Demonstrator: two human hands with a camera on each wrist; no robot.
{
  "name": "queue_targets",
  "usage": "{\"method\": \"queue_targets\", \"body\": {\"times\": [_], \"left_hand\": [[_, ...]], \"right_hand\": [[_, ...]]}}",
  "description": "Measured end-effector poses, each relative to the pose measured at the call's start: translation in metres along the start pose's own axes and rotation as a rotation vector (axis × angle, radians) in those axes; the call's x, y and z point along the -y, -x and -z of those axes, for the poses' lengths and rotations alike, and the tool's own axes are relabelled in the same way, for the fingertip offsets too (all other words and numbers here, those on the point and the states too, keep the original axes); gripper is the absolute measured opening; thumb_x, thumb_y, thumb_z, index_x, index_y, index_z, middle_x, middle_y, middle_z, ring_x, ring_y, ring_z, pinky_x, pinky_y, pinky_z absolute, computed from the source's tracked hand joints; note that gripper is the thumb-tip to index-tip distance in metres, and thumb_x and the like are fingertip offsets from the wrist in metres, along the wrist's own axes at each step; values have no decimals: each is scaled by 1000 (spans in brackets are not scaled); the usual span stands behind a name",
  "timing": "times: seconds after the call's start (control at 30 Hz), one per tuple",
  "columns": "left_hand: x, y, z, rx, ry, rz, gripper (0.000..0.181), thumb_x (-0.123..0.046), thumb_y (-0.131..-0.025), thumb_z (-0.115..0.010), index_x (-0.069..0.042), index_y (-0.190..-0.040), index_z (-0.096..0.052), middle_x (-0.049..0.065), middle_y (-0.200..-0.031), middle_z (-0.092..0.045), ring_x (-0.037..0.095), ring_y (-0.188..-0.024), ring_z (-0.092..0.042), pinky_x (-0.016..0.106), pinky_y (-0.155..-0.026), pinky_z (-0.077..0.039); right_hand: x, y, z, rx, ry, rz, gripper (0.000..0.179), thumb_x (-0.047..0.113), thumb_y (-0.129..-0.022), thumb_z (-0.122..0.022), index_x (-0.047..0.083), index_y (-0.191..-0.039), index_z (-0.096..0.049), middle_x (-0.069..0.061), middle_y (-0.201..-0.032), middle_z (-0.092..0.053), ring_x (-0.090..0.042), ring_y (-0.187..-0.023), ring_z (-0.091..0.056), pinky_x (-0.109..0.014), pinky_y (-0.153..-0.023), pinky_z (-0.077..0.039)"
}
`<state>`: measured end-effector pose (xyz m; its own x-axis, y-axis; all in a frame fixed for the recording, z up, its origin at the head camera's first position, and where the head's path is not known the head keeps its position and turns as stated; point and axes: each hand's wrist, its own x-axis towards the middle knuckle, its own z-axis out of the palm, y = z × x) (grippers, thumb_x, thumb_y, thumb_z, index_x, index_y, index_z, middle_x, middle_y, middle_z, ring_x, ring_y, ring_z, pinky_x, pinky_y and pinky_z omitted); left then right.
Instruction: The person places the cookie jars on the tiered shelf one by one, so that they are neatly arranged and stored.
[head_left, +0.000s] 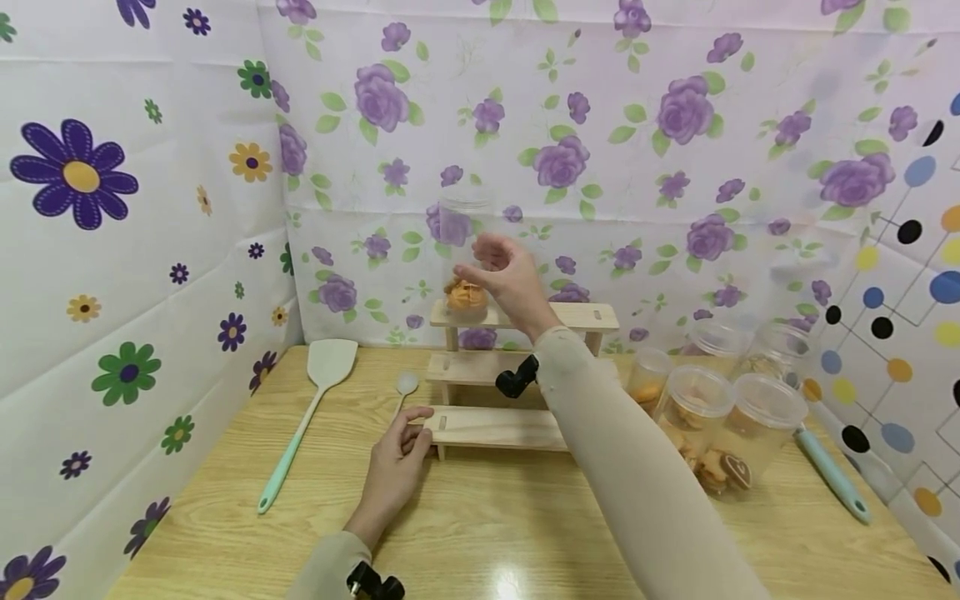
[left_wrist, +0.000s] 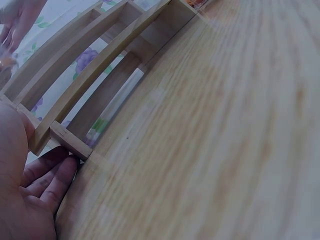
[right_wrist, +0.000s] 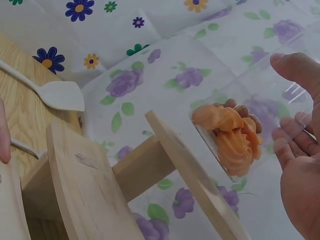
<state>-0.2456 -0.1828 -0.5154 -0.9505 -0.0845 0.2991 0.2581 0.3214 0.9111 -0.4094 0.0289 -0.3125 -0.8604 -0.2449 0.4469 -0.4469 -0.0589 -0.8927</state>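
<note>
Right hand (head_left: 513, 280) holds cookie jar (head_left: 456, 242), left hand (head_left: 399, 458) steadies wooden stand (head_left: 502, 427); loose grip could drop jar.

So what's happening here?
A person has their right hand around a clear jar of orange-brown treats at the top shelf's left end; whether it's gripped or fully set down is unclear. The left hand holds the wooden rack by its bottom shelf's left end. More jars stand to the right.
</note>
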Motion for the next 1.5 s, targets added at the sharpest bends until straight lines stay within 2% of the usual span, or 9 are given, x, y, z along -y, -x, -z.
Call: {"method": "queue_targets", "body": {"times": [0.1,0.27,0.67,0.8,0.93,1.03,1.23,1.37,1.5], "left_hand": [[-1,0,-1,-2,6,-15,29,-14,-115,-65,-17,-144,-70,6,-115,-82,18,-106,-77,22,-87,-60],[-5,1,-1,4,13,0,29,-15,-116,-64,-19,-144,-70,6,-116,-82,19,-107,-77,22,-89,-59],[-5,1,1,4,15,8,29,-16,-116,-64,-19,-144,-70,6,-117,-82,22,-111,-77,22,-91,-59],[-4,1,1,-1,10,5,29,-15,-115,-64,-19,-144,-70,6,-117,-82,21,-112,-77,23,-92,-59],[-2,1,1,0,-10,7,29,-15,-115,-64,-19,-144,-70,6,-118,-82,20,-112,-77,23,-93,-60],[-1,0,3,7,-11,11,30,-16,-116,-64,-20,-144,-69,5,-119,-82,20,-113,-77,23,-92,-60],[-2,0,7,14,1,-1,30,-15,-116,-62,-19,-145,-69,7,-123,-81,23,-118,-76,23,-95,-60],[-1,1,5,10,1,-6,29,-16,-116,-63,-19,-145,-69,8,-123,-81,23,-118,-75,22,-95,-59],[0,1,2,8,-2,-8,30,-15,-116,-63,-18,-145,-69,7,-122,-81,23,-116,-76,22,-93,-60]], "right_hand": [[-4,-2,-5,6,11,-21,73,16,-98,-90,-3,-158,-53,-19,-158,-58,-36,-151,-52,-39,-129,-42],[-12,-1,-9,28,27,-65,82,18,-100,-88,-1,-166,-44,-20,-170,-48,-30,-159,-45,-36,-132,-36],[-16,0,-5,82,20,-68,80,19,-102,-86,2,-168,-43,-21,-172,-45,-38,-162,-40,-42,-133,-34],[-13,1,-3,99,50,-96,92,24,-100,-88,6,-173,-35,-19,-176,-41,-38,-163,-38,-45,-133,-35],[-7,7,2,78,95,-113,102,31,-99,-89,13,-177,-26,-13,-178,-38,-35,-164,-37,-44,-133,-34],[1,14,7,46,130,-84,103,37,-98,-89,16,-177,-27,-10,-178,-38,-30,-164,-38,-43,-134,-33],[18,36,18,16,163,35,102,41,-97,-90,21,-177,-29,-4,-177,-40,-24,-162,-41,-44,-133,-35],[34,52,26,1,141,125,98,32,-97,-91,23,-176,-33,-2,-176,-42,-24,-162,-43,-44,-131,-37],[53,71,37,-6,116,214,99,20,-96,-92,15,-175,-33,-5,-176,-42,-28,-163,-42,-44,-132,-37]]}}
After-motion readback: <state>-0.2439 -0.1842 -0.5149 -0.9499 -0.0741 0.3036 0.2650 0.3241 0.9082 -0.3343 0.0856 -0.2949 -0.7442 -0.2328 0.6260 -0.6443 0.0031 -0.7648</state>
